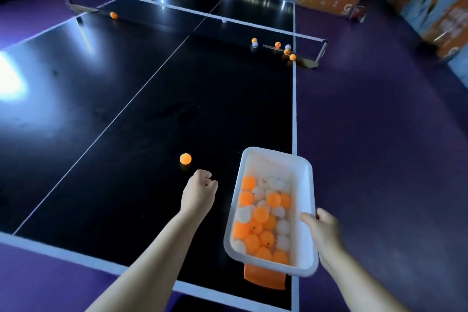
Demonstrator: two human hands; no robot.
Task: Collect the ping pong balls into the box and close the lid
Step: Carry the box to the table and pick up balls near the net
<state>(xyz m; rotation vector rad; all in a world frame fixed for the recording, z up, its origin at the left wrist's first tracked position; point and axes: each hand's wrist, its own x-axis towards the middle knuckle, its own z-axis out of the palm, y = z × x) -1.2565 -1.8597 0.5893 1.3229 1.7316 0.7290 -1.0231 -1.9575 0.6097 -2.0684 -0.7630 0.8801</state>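
Dozens of orange and white ping pong balls [263, 223] fill the white box [302, 170]. The right hand [324, 229] grips the box by its rim at the 4 o'clock side, over the near right corner of the tabletop [126, 121]. The left hand [200, 191], at 9 o'clock from the box, is curled into a fist with nothing visible in it. One orange ball [185, 159] lies near that fist at 11 o'clock. Several loose balls [278, 45] cluster by the net [177, 7], at 12 o'clock from the box. An orange flat piece [263, 278] shows under the box's near end.
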